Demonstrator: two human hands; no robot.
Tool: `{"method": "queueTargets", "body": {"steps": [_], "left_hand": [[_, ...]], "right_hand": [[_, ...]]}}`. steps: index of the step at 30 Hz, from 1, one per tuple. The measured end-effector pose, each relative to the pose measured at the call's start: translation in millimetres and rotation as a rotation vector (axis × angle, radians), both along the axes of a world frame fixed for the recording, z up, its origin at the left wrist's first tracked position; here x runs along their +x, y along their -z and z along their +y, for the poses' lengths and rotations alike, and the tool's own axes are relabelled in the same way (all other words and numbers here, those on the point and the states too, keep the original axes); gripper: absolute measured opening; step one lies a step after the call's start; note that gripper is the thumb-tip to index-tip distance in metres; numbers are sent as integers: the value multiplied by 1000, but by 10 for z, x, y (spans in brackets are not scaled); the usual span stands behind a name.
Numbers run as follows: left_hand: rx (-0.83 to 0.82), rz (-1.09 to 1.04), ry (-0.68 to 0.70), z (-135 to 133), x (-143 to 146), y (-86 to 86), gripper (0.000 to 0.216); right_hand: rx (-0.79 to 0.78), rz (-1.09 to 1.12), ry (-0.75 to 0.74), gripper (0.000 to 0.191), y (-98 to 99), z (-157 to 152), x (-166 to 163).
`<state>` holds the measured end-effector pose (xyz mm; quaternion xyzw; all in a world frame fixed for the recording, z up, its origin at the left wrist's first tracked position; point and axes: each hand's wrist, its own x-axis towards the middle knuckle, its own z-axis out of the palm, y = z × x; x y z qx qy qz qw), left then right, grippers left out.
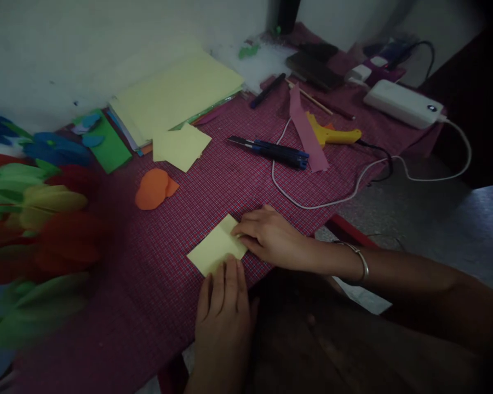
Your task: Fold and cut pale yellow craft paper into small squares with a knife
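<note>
A small rectangle of pale yellow paper [216, 246] lies on the checked cloth near the table's front edge. My left hand [225, 301] rests with fingers stretched out, its fingertips on the paper's near edge. At the paper's right end my right hand [273, 235] is closed, thumb and fingers pinching that edge. Just beyond the paper are orange paper circles [152, 189] and further yellow paper pieces [184, 146]. A dark blue utility knife [271, 152] with its blade showing lies farther back.
Coloured paper flowers [45, 219] crowd the left. A stack of yellow sheets [176, 90] and a green paper piece [107, 145] lie behind. On the right are a pink paper strip [308, 131], a yellow glue gun [337, 135], a white power bank [402, 103] and a looping white cable [337, 203].
</note>
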<state>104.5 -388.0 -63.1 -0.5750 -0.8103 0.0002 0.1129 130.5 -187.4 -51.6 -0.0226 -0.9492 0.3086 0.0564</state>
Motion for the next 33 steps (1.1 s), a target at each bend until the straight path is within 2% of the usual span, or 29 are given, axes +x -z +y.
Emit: {"method": "queueTargets", "body": {"steps": [19, 25, 27, 30, 33], "left_hand": [[34, -14, -21, -58, -8, 108, 53], [82, -25, -19, -31, -37, 72, 50], [97, -21, -19, -5, -37, 34, 42], [92, -54, -51, 25, -24, -15, 29], [80, -63, -77, 3, -13, -16, 28]], "right_hand": [[0, 27, -13, 15, 63, 2, -11], [85, 85, 7, 22, 0, -18, 70], [133, 147, -79, 26, -31, -47, 165], [185, 151, -304, 39, -25, -96, 338], [219, 86, -378, 57, 53, -93, 475]]}}
